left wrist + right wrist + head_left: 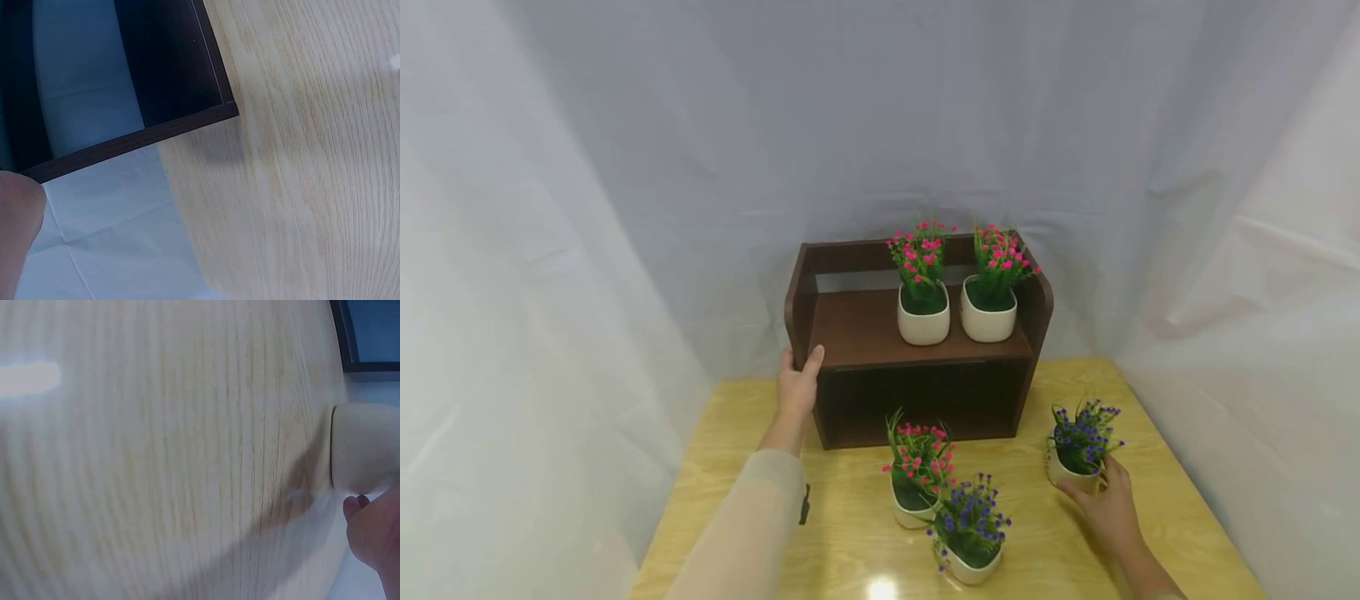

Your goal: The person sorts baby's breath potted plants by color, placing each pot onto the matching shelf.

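My left hand (797,385) grips the left side panel of a dark brown wooden shelf (857,325), its thumb over the front edge. In the left wrist view part of that hand (19,219) shows beside the panel (144,134). At the right, my right hand (1108,504) holds a white pot (1067,473) of purple flowers (1086,432) between thumb and fingers. The right wrist view catches the fingers (369,531) against this pot (365,447), by the tabletop. Some of the fingers behind the pot are hidden.
Two white pots of pink flowers (923,325) (988,323) stand on the upper shelf, centre and right. In front of the shelf, a pink-flowered pot (913,515) and a purple-flowered pot (972,568) stand close together on the wooden table (850,533). White sheeting (880,108) hangs around the table.
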The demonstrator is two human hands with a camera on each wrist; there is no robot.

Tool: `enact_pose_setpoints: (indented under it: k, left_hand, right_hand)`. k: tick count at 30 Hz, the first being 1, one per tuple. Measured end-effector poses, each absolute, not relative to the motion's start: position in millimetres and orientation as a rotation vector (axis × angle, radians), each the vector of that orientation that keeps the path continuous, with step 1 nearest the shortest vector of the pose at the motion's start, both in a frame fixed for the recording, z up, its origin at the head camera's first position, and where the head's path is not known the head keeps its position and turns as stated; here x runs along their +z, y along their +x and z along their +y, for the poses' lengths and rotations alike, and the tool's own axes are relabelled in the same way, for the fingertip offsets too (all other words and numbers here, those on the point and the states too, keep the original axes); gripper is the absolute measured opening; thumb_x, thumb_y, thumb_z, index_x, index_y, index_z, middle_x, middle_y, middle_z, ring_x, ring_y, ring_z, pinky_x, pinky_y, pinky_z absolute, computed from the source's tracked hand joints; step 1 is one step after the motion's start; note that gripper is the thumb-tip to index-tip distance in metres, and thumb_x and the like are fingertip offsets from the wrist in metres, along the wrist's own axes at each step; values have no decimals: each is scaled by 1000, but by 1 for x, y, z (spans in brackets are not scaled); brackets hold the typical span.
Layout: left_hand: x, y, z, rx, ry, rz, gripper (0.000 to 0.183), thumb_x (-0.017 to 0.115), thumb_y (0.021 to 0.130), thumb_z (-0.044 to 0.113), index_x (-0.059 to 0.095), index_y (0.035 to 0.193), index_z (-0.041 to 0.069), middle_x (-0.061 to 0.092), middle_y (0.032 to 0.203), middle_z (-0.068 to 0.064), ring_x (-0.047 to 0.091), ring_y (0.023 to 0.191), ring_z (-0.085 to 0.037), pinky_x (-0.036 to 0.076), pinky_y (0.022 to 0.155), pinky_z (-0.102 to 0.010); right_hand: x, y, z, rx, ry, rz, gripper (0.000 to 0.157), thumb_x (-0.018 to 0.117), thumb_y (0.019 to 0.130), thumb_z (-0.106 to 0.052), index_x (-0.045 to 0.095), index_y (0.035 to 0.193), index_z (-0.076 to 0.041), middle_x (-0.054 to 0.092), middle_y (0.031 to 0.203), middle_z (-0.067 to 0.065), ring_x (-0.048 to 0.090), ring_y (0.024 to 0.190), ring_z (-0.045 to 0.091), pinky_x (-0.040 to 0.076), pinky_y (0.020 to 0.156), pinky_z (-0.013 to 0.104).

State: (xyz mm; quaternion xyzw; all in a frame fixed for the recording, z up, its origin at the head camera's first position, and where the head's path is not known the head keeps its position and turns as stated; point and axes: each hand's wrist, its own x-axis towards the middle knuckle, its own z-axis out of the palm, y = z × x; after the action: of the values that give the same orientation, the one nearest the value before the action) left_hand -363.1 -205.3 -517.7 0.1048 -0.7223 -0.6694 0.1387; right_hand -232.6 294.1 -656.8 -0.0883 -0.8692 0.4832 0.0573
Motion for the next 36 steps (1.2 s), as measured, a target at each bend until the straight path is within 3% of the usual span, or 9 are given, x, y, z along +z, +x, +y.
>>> enact_pose_setpoints:
  k: [5, 10, 12, 19, 36]
  left_hand:
    - [-521, -364, -204, -1934, 299, -2074, 62, 66, 92, 54, 46, 138, 16, 55, 137, -14, 49, 131, -32, 34, 118, -52]
    - [-523, -363, -202, -1935, 291, -2078, 63, 66, 93, 52, 46, 140, 16, 55, 138, -14, 49, 132, -32, 34, 119, -51]
    - [-522, -363, -201, -1936, 291, -2078, 63, 65, 93, 52, 45, 140, 16, 55, 139, -14, 49, 133, -32, 34, 119, -50]
    - [-518, -363, -202, -1934, 293, -2078, 63, 65, 94, 52, 44, 142, 16, 54, 140, -14, 49, 134, -33, 33, 120, -51]
    - [-516, -362, -203, -1945, 297, -2065, 62, 65, 94, 50, 45, 141, 15, 55, 140, -14, 50, 133, -32, 34, 120, -50]
  right_hand:
    - [-657, -236, 294, 1484, -315, -2667, 115, 79, 85, -42, 4, 157, 9, 8, 159, 37, 32, 136, 58, 35, 113, 66]
    - [-663, -240, 299, 1382, -304, -2604, 93, 82, 84, -35, 33, 149, 10, 31, 149, 35, 39, 131, 48, 40, 108, 63]
    - [-665, -241, 300, 1352, -310, -2598, 89, 82, 85, -34, 36, 147, 10, 35, 145, 35, 41, 129, 48, 42, 106, 63]
    - [-668, -243, 298, 1364, -410, -2642, 107, 76, 88, -47, 17, 153, 15, 28, 153, 39, 41, 132, 58, 37, 112, 64]
    - [-667, -233, 288, 1405, -459, -2540, 105, 80, 85, -41, 20, 152, 14, 33, 153, 36, 44, 133, 55, 39, 112, 61]
